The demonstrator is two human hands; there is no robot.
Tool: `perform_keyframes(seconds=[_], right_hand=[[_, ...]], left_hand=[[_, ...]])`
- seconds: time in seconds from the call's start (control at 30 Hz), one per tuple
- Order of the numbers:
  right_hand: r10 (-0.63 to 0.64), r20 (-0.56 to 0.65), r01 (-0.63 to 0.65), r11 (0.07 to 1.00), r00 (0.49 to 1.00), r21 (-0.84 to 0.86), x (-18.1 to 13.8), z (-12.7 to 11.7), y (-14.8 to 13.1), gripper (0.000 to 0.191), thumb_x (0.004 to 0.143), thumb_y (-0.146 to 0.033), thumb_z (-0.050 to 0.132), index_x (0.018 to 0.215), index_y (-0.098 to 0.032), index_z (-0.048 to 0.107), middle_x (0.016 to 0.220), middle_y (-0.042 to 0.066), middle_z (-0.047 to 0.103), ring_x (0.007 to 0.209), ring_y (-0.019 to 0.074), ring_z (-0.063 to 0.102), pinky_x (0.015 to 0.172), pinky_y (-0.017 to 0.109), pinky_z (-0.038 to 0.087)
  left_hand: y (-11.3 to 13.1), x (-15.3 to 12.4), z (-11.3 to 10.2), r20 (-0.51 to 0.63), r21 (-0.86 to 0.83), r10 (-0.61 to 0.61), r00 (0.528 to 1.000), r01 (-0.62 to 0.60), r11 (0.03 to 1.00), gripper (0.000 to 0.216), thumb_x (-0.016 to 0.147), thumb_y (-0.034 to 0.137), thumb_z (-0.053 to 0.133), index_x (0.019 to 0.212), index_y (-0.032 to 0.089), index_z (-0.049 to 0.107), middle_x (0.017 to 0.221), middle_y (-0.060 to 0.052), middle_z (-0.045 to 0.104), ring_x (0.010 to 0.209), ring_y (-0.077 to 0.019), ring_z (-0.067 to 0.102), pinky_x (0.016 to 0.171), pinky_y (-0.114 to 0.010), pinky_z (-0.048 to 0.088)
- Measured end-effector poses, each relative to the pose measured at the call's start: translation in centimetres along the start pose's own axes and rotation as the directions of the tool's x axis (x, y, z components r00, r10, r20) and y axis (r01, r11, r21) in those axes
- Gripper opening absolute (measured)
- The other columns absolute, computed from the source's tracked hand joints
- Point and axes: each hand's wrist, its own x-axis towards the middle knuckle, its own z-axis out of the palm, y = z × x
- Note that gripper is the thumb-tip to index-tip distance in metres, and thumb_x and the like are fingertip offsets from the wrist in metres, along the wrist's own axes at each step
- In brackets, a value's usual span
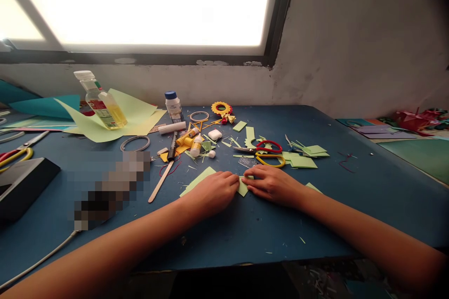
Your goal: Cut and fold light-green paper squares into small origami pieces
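A small piece of light green paper [242,188] lies near the table's front edge, between my two hands. My left hand [218,191] has its fingers pressed together on the paper's left side. From the right, my right hand [271,184] grips the opposite side, fingers bent and fingertips on the paper. The fingers hide part of this piece. Under and behind my left hand is a larger light green sheet [199,181]. Just beyond my right hand lie scissors [270,160] with one red and one yellow handle loop.
Behind my hands are green paper offcuts [303,160], a glue bottle [196,145], a black marker [172,145] and a wooden stick [160,182]. A blue-capped bottle [174,108] and a yellow paper ring [221,108] stand farther back. At left are an oil-coloured bottle [105,107] and a black box [24,187].
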Motion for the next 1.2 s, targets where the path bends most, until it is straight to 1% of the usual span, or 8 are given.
perform_keyframes(seconds=[0.23,0.37,0.5,0.7,0.83,0.9,1.07,1.2], right_hand=[[-0.078,0.054,0.075,0.996,0.996,0.049,0.7,-0.4,0.4,0.031,0.094,-0.022,0.041,0.115,-0.016,0.064,0.106,0.009,0.069,0.097,0.0221,0.059,0.086,0.039,0.05],[-0.068,0.07,0.061,0.993,0.995,0.1,0.6,-0.9,0.9,0.029,0.093,-0.024,0.044,0.108,-0.019,0.068,0.105,0.007,0.071,0.097,0.0219,0.059,0.088,0.039,0.047],[-0.001,0.112,-0.014,0.991,0.994,0.134,-0.2,-1.7,1.7,0.026,0.091,-0.028,0.049,0.108,-0.025,0.069,0.105,0.003,0.071,0.097,0.0221,0.059,0.087,0.04,0.045],[0.143,0.11,-0.165,0.96,0.984,0.226,-0.9,-1.7,2.4,0.024,0.089,-0.032,0.053,0.102,-0.023,0.072,0.091,0.006,0.073,0.09,0.021,0.061,0.083,0.037,0.046],[0.299,0.013,-0.284,0.89,0.954,0.356,-0.4,-0.7,1.6,0.016,0.083,-0.031,0.064,0.089,-0.02,0.073,0.084,0.005,0.072,0.081,0.0194,0.062,0.078,0.034,0.048],[0.353,0.002,-0.323,0.853,0.936,0.41,0.0,-0.4,1.0,0.013,0.082,-0.029,0.065,0.086,-0.019,0.072,0.086,0.005,0.07,0.082,0.0183,0.062,0.079,0.032,0.048],[0.437,0.078,-0.432,0.818,0.896,0.379,0.7,-0.4,-0.1,0.019,0.083,-0.024,0.062,0.098,-0.018,0.072,0.095,0.007,0.065,0.088,0.0192,0.061,0.08,0.032,0.048],[0.495,0.127,-0.506,0.792,0.86,0.34,1.3,-0.4,-0.4,0.016,0.082,-0.024,0.062,0.093,-0.018,0.072,0.094,0.007,0.064,0.085,0.0193,0.06,0.079,0.032,0.047]], left_hand=[[-0.1,0.4,-0.1,0.005,-0.02,0.034,0.999,-0.034,0.999,0.02,0.086,0.01,0.042,0.09,0.009,0.061,0.09,-0.012,0.062,0.087,-0.0218,0.058,0.083,-0.034,0.046],[-0.3,0.3,-1.1,0.018,-0.127,-0.036,0.999,0.038,0.991,0.021,0.084,0.01,0.042,0.092,0.01,0.061,0.091,-0.012,0.064,0.085,-0.0218,0.061,0.079,-0.032,0.048],[-0.7,-0.4,-2.2,0.044,-0.258,-0.12,0.992,0.127,0.958,0.028,0.083,0.012,0.042,0.103,0.015,0.062,0.103,-0.01,0.066,0.09,-0.0207,0.064,0.079,-0.03,0.049],[-0.7,-1.0,-3.0,0.088,-0.322,-0.15,0.985,0.171,0.931,0.033,0.085,0.014,0.042,0.109,0.019,0.064,0.12,-0.005,0.063,0.094,-0.0206,0.065,0.082,-0.03,0.049],[-1.0,-0.7,-2.5,0.059,-0.396,-0.164,0.985,0.174,0.902,0.029,0.087,0.019,0.044,0.106,0.018,0.066,0.115,-0.006,0.065,0.091,-0.0205,0.066,0.08,-0.03,0.05],[-1.4,-0.5,-2.0,0.021,-0.471,-0.205,0.978,0.191,0.861,0.027,0.088,0.021,0.046,0.102,0.018,0.069,0.111,-0.006,0.067,0.093,-0.0191,0.066,0.082,-0.028,0.049],[-2.0,0.4,-0.9,0.007,-0.588,-0.408,0.913,0.334,0.736,0.019,0.083,0.021,0.054,0.087,0.016,0.072,0.095,-0.006,0.072,0.086,-0.0186,0.066,0.078,-0.027,0.049],[-2.0,1.1,-0.9,0.047,-0.579,-0.437,0.898,0.381,0.721,0.02,0.078,0.02,0.061,0.095,0.015,0.07,0.091,-0.006,0.071,0.08,-0.0183,0.065,0.071,-0.026,0.049]])
